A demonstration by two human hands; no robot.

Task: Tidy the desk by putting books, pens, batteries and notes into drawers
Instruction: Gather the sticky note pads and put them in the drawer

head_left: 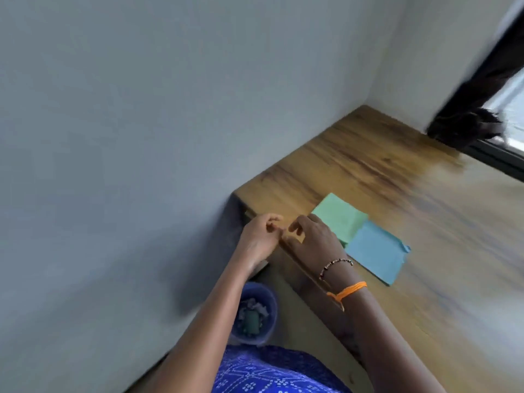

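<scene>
A green note pad (338,215) and a blue note pad (377,252) lie side by side on the wooden desk (425,208), near its left front corner. My right hand (312,236) hovers over the desk edge just left of the green pad, fingers curled and apart. My left hand (259,236) sits close beside it at the desk's corner, fingers bent, fingertips almost meeting the right hand's. The frame is blurred, and I see nothing held in either hand. No drawer shows clearly.
A blue bin (255,313) with crumpled scraps stands on the floor below the desk's left end. A grey wall (141,137) runs along the left. A dark window frame (496,157) and hanging hair (465,126) are at the far right.
</scene>
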